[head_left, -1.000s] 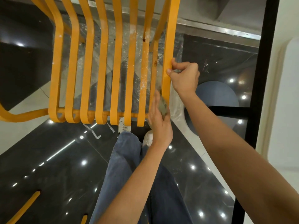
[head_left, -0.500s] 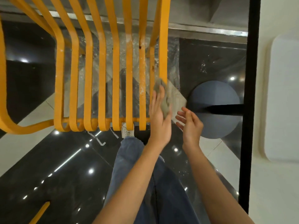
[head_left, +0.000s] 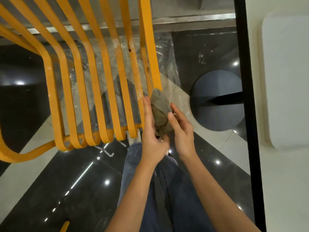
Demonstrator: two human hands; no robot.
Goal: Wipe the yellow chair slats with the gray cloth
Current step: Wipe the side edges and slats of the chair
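Observation:
The yellow chair slats (head_left: 107, 84) run from the top of the view down to a curved lower bar. Dust streaks show on the slats toward the right. The crumpled gray cloth (head_left: 160, 108) sits just below the end of the rightmost slat (head_left: 151, 47), between my two hands. My left hand (head_left: 151, 136) holds the cloth against its straight fingers, with the thumb hooked over the cloth's lower end. My right hand (head_left: 181, 131) is at the cloth's right side, its relaxed fingers and thumb touching it.
Under the chair lies clear plastic sheeting (head_left: 167, 52) on a glossy black and white floor. A round dark base (head_left: 217, 101) stands to the right, beside a black vertical frame (head_left: 245, 97) and a pale wall. My jeans-clad legs (head_left: 167, 190) are below.
My right hand let go of the rightmost slat, dropped down and came in beside the cloth. My left hand with the cloth came off the slat's lower end.

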